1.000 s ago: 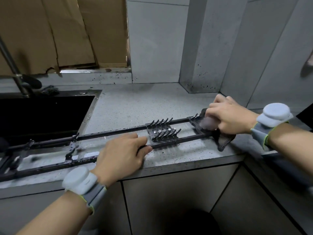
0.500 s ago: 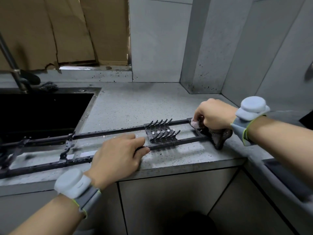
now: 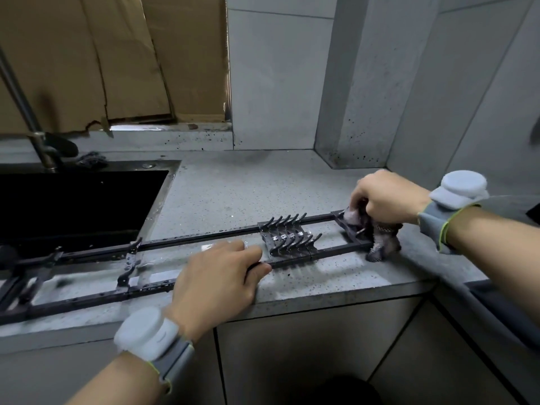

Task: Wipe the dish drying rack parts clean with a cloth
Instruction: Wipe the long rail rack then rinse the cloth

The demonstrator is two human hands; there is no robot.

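Right now a long black metal dish-rack frame (image 3: 204,238), made of two parallel rails joined by cross-pieces, lies flat on the speckled grey stone worktop (image 3: 233,185), running from the left edge of the view, in front of the black sink (image 3: 73,206), to the right corner by the wall. A block of black curved hooks (image 3: 289,236) sits across both rails toward the right end.

The left hand (image 3: 217,283) rests on the near rail just left of the hooks, with its fingers curled over the bar and the thumb lying along it, pinning the frame against the worktop. On that wrist sits a pale round puck on a grey band (image 3: 149,336).

The right hand (image 3: 385,197) is closed into a fist round a bunched grey-and-dark patterned cloth (image 3: 380,241) and presses it onto the end cross-piece at the frame's right end. Part of the cloth hangs below the fist and touches the worktop just beside the near rail's end. A matching band with a pale puck (image 3: 458,188) is on the right wrist.

Behind the sink stands a grey metal tap stem (image 3: 26,112), and brown cardboard sheets (image 3: 117,59) lean against the wall above the back ledge. Grey wall tiles (image 3: 277,77) fill the corner, and grey cabinet fronts (image 3: 306,346) run below the worktop edge.
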